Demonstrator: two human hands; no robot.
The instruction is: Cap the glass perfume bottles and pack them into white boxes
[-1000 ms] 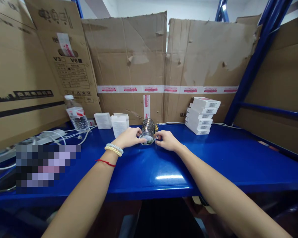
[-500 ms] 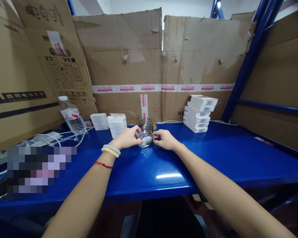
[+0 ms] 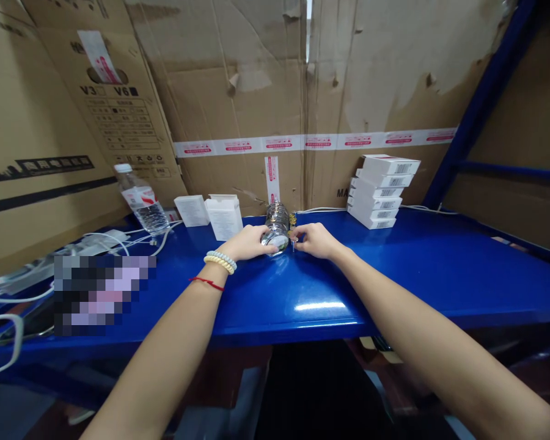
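A row of round, clear, shiny containers lies on the blue table, running back toward the cardboard. My left hand grips the front container from its left side, thumb across the near face. Just right of the row, my right hand pinches a small metallic piece, too small to make out fully. Behind those fingertips stand small gold-coloured pieces, close beside the row.
Two white boxes and a water bottle stand at the back left, near white cables and a power strip. White boxes are stacked at the back right. Cardboard walls the back.
The view has tilted down and shifted left. My right hand has moved slightly away from the front container, and a small metallic piece now shows at its fingertips.
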